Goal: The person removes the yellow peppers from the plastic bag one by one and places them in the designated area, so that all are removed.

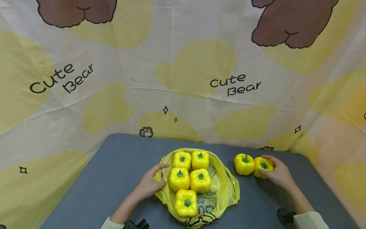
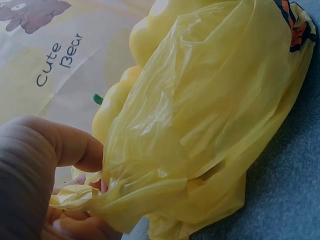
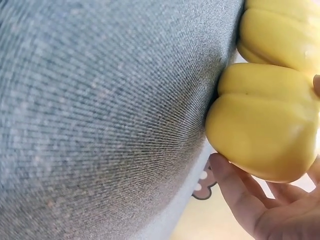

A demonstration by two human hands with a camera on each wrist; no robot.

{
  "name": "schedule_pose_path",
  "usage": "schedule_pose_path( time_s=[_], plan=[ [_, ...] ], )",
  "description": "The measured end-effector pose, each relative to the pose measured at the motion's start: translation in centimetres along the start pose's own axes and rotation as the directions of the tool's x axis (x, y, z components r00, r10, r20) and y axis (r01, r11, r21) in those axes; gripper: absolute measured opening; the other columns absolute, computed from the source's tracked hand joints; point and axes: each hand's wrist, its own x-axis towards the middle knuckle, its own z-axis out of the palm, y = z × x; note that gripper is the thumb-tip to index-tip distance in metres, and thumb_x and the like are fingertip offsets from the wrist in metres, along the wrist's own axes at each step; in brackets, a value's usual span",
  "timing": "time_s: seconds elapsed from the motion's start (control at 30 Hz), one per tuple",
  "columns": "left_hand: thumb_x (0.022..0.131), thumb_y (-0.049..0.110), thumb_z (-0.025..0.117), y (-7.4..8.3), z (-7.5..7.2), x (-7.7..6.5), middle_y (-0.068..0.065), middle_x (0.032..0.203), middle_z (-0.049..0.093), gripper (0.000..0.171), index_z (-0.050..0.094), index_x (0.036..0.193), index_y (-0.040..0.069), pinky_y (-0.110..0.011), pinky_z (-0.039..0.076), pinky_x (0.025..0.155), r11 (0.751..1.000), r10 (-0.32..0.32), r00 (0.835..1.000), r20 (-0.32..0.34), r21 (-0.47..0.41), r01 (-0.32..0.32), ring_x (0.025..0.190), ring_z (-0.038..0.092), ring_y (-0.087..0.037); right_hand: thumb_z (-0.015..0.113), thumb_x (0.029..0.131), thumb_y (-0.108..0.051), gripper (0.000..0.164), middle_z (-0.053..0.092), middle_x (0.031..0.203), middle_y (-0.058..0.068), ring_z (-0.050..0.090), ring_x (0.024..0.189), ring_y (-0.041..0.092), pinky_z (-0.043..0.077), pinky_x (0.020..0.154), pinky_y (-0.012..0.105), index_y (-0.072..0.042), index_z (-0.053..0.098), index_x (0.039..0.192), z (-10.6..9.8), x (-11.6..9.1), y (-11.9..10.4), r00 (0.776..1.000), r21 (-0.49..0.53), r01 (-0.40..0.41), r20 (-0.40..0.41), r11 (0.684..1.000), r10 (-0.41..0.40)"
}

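Note:
A yellow plastic bag (image 1: 228, 187) lies spread open on the table, with several yellow bell peppers (image 1: 179, 178) standing in it, green stems up. My left hand (image 1: 150, 183) grips the bag's left edge; in the left wrist view, thumb and fingers (image 2: 82, 155) close around a gathered fold of the plastic (image 2: 150, 150). To the right of the bag, my right hand (image 1: 278, 171) holds a yellow bell pepper (image 1: 263, 167) from its right side, fingers around it. Its base is at the table surface in the right wrist view. Another bell pepper (image 1: 244, 164) stands against its left side.
The grey cloth-covered table (image 1: 120, 159) runs back to a hanging fabric backdrop (image 1: 183, 70) with bear prints and lettering. Dark wrist devices (image 1: 285, 216) are worn at both sleeves. Printed lettering shows on the bag's inside bottom.

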Motion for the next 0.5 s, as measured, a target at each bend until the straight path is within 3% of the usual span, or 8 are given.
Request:
schedule_pose_path(
  time_s=[0.23, 0.33, 0.5],
  plan=[
    [0.075, 0.006, 0.069, 0.18, 0.01, -0.11, -0.012, 0.136, 0.053, 0.057, 0.057, 0.130, 0.017, -0.026, 0.044, 0.075, 1.000, -0.007, 1.000, 0.003, -0.009, 0.008, 0.104, 0.050, -0.021, 0.075, 0.080, -0.035, 0.069, 0.047, 0.131, 0.032, 0.051, 0.106, 0.045, 0.046, 0.078, 0.052, -0.003, 0.048, 0.135, -0.09, -0.15, -0.01, 1.000, 0.007, 0.007, 0.013, 1.000, -0.007],
    [0.076, 0.006, 0.068, 0.24, 0.01, -0.12, -0.014, 0.133, 0.053, 0.056, 0.057, 0.131, 0.016, -0.024, 0.044, 0.064, 1.000, -0.011, 1.000, 0.009, -0.010, 0.012, 0.081, 0.053, -0.016, 0.074, 0.080, -0.036, 0.070, 0.045, 0.132, 0.033, 0.049, 0.108, 0.047, 0.045, 0.079, 0.056, -0.003, 0.046, 0.136, -0.17, -0.28, -0.11, 1.000, 0.009, 0.008, 0.020, 1.000, -0.008],
    [0.078, 0.005, 0.066, 0.11, 0.03, -0.16, -0.016, 0.131, 0.051, 0.056, 0.055, 0.132, 0.015, -0.024, 0.039, 0.049, 1.000, -0.016, 1.000, 0.024, -0.013, 0.016, 0.047, 0.034, -0.008, 0.071, 0.083, -0.041, 0.073, 0.041, 0.137, 0.033, 0.045, 0.115, 0.051, 0.043, 0.084, 0.062, -0.004, 0.043, 0.139, -0.24, -0.59, -0.60, 1.000, 0.001, -0.015, 0.022, 1.000, 0.015]
  ],
)
